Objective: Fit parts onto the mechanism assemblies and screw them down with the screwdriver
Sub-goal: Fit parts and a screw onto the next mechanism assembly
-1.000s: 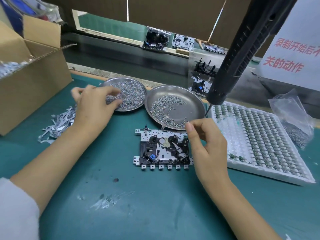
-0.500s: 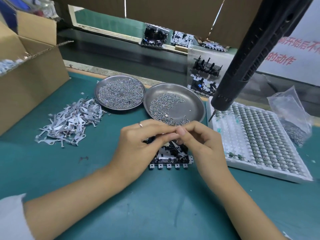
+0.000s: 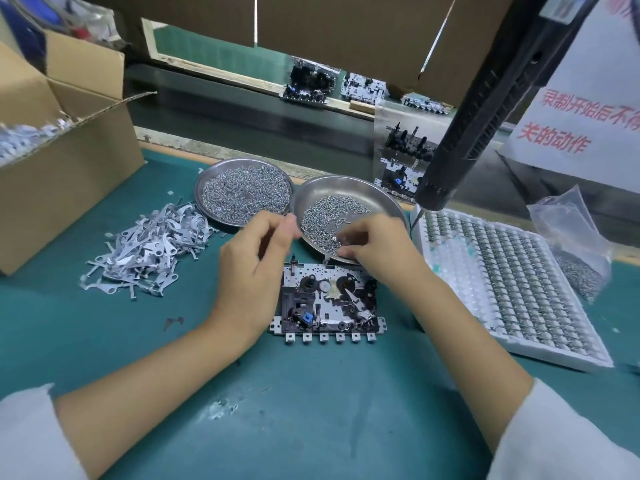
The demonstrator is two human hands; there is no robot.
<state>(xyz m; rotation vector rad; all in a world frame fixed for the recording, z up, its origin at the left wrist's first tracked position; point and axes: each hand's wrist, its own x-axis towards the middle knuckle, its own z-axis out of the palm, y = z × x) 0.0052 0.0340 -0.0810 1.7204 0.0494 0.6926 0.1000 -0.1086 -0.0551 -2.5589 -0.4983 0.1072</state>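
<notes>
Steel dishes [image 3: 207, 183] [image 3: 388, 199] hold screws; right hand [image 3: 375, 242] pinches among screws [image 3: 320, 220] in the nearer dish; left hand [image 3: 258, 258] fingers curled, contents indiscernible.

Both forearms extended forward from the lower corners of the view, converging toward the centre, bare from wrist to near elbow, white sleeves covering the upper parts. Left hand [image 3: 254, 268] raised, back toward the camera, fingers curled, thumb and forefinger brought together at the upper right of the hand; anything pinched there too small to tell. Right hand [image 3: 372, 244] just beside it, palm turned down, fingers bent with fingertips [image 3: 343, 251] drawn close to the thumb. Hands near each other, not touching.
</notes>
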